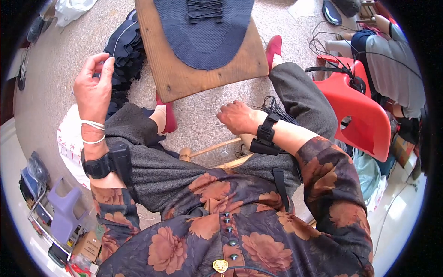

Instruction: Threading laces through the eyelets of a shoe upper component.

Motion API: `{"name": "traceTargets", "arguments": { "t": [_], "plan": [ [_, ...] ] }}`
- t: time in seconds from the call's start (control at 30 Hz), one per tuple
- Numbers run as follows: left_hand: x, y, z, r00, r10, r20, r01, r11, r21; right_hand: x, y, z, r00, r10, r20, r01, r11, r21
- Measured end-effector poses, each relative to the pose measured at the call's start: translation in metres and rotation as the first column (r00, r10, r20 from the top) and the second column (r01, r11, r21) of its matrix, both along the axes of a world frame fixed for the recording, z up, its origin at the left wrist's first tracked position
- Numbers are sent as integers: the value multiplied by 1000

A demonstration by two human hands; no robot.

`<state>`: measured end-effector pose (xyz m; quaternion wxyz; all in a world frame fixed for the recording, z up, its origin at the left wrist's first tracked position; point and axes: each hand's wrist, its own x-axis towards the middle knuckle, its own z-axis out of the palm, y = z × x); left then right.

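My left hand (94, 83) is raised at the left, thumb and forefinger pinched together. A thin pale line runs up from its fingertips across a pile of dark knit pieces (127, 51); I cannot tell whether it is a cord or a trim edge. Ahead of me a dark blue knitted shoe upper (203, 41), laced with black lace (205, 10), lies flat on a wooden board (207, 82). Just off the board's near edge is my right hand (239, 118), fingers curled inward with the back of the hand up. Whatever they may hold is hidden.
A bundle of black laces (275, 108) hangs by my right knee. To the right stand a red plastic chair (355, 106) and another person in a grey garment (392, 64). A purple stool (65, 207) and a white bag (69, 138) are at the left.
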<state>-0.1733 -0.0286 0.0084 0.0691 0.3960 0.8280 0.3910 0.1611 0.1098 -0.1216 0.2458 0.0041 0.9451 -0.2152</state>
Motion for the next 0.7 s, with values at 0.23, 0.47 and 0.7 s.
{"name": "traceTargets", "arguments": {
  "t": [0.23, 0.47, 0.7],
  "plan": [
    [14, 24, 3, 999, -41, 0, 40, 985, -166, 35, -10, -39, 972, -55, 228, 67, 997, -43],
    [17, 26, -27, 981, -141, 132, 188, 856, -481, 53, 16, 12, 960, -255, 112, 261, 965, -40],
    [47, 6, -41, 830, -130, 542, 341, 888, -309, 114, 31, 57, 937, -338, -86, 342, 939, 45]
  ]
}}
